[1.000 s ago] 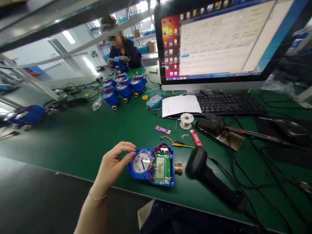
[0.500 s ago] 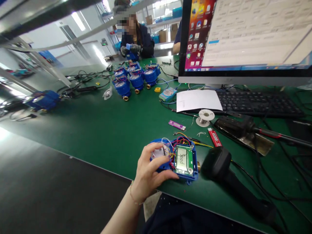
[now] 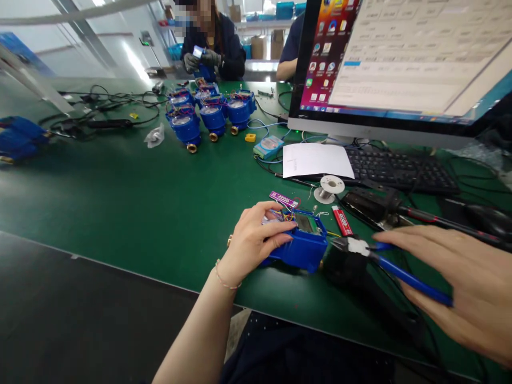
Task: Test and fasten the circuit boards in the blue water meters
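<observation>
My left hand (image 3: 256,232) grips a blue water meter (image 3: 304,249) at the table's front edge. The meter is tilted, so its blue side wall faces me, and its small display (image 3: 304,223) and loose wires show on top. In from the right comes my right hand (image 3: 460,282), holding cutting pliers (image 3: 358,246) with blue handles. Their dark jaws point left, close to the meter's right end. Beneath the pliers lies a black handheld scanner (image 3: 372,293), partly covered by them.
Beyond the meter lie a purple battery (image 3: 283,199), a red battery (image 3: 341,221) and a solder spool (image 3: 329,189). White paper (image 3: 318,160) overlaps the keyboard (image 3: 400,169) below the monitor (image 3: 384,64). Several blue meters (image 3: 212,117) stand farther back, near a gloved co-worker (image 3: 216,42).
My right hand has come into view from the right with the pliers. The meter has been tilted under my left hand, so its display now faces away. The camera view has shifted.
</observation>
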`<action>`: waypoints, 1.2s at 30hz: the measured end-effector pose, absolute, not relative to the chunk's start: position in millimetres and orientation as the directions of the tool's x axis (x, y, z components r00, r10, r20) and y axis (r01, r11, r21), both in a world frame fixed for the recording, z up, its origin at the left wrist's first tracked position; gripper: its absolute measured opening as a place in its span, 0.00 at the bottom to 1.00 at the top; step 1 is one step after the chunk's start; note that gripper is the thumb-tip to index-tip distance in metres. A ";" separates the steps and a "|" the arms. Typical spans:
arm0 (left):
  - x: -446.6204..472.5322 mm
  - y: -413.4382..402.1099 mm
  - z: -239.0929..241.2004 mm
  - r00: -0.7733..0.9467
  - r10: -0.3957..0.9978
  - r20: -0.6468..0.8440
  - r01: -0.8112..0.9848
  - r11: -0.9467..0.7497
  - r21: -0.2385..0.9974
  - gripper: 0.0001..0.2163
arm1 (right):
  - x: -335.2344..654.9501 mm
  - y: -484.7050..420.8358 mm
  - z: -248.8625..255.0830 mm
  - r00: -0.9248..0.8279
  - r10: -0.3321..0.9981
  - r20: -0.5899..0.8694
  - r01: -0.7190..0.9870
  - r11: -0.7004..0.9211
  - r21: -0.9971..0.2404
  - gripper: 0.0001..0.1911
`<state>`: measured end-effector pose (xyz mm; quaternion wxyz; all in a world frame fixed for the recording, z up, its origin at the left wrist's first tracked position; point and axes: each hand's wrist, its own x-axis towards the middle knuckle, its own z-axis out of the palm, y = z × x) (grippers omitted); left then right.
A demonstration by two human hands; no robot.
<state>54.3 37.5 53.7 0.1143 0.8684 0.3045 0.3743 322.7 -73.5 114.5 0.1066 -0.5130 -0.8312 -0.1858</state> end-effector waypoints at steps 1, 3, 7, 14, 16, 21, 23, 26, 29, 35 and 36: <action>54.1 37.9 53.5 0.534 0.615 0.581 0.444 -0.788 0.426 0.09 | 317.1 -63.6 118.5 -0.492 0.793 0.360 0.870 0.430 0.242 0.17; 53.6 38.1 53.4 0.536 0.614 0.580 0.445 -0.789 0.424 0.09 | 309.2 -48.8 123.0 -0.545 0.769 0.335 0.835 0.462 0.299 0.17; 52.8 38.4 53.5 0.546 0.608 0.576 0.437 -0.793 0.423 0.09 | 301.9 -36.6 124.7 -0.561 0.781 0.276 0.822 0.487 0.295 0.15; 52.9 38.5 53.3 0.549 0.595 0.587 0.433 -0.803 0.409 0.09 | 298.2 -30.2 124.4 -0.561 0.793 0.236 0.820 0.495 0.289 0.16; 52.7 38.7 53.5 0.553 0.586 0.592 0.432 -0.809 0.398 0.09 | 297.8 -28.6 124.9 -0.566 0.791 0.232 0.816 0.496 0.298 0.16; 52.6 40.1 54.0 0.554 0.585 0.592 0.435 -0.810 0.394 0.09 | 296.3 -26.5 126.9 -0.591 0.770 0.239 0.801 0.525 0.287 0.15; 52.8 40.5 53.9 0.554 0.586 0.591 0.437 -0.809 0.393 0.09 | 296.2 -25.9 127.0 -0.594 0.769 0.237 0.801 0.535 0.269 0.15; 52.8 40.6 53.5 0.551 0.583 0.597 0.436 -0.811 0.390 0.09 | 296.8 -24.6 126.3 -0.600 0.765 0.236 0.797 0.545 0.260 0.15; 52.6 40.2 52.8 0.549 0.589 0.594 0.438 -0.807 0.395 0.09 | 297.2 -23.2 126.1 -0.598 0.764 0.241 0.798 0.542 0.263 0.16; 52.4 39.1 52.7 0.548 0.592 0.591 0.444 -0.805 0.394 0.09 | 297.4 -20.8 130.5 -0.610 0.768 0.197 0.790 0.571 0.222 0.15; 52.5 39.0 52.9 0.547 0.592 0.592 0.444 -0.804 0.395 0.09 | 298.0 -20.5 130.9 -0.610 0.770 0.188 0.790 0.573 0.215 0.15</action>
